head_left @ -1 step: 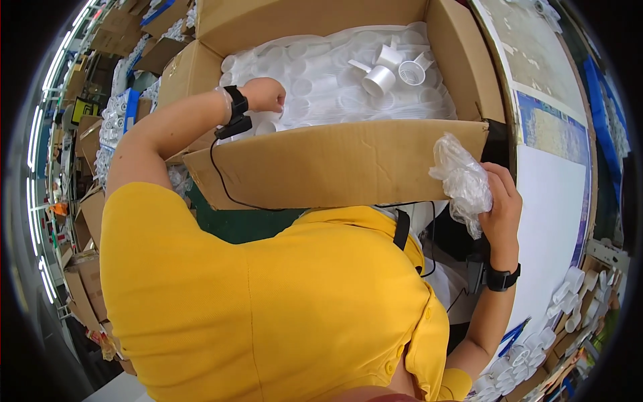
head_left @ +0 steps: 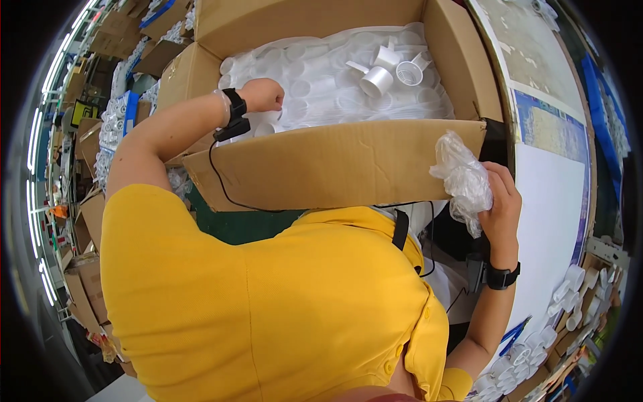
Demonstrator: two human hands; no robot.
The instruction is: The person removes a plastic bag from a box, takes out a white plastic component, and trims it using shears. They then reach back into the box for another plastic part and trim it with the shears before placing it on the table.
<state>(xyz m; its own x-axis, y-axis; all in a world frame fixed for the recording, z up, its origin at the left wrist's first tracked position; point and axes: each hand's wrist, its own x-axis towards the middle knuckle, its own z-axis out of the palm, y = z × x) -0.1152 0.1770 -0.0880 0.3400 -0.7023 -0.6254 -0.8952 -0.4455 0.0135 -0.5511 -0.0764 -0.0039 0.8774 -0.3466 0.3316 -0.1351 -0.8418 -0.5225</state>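
Note:
My left hand reaches over the near left part of a large open cardboard box. Its fingers are curled closed close against clear plastic film; whether they pinch the film is hidden. Under that film lie many white plastic cups. Three loose white cups with handles rest on top toward the right: one tilted cup, one behind it and one with its mouth facing up. Outside the box's near right corner, my right hand grips a crumpled clear plastic bag.
A white-topped table runs along the right, with a heap of white cups at its near end. More cardboard boxes and cups stand at the left. A black cable hangs from my left wrist across the box front.

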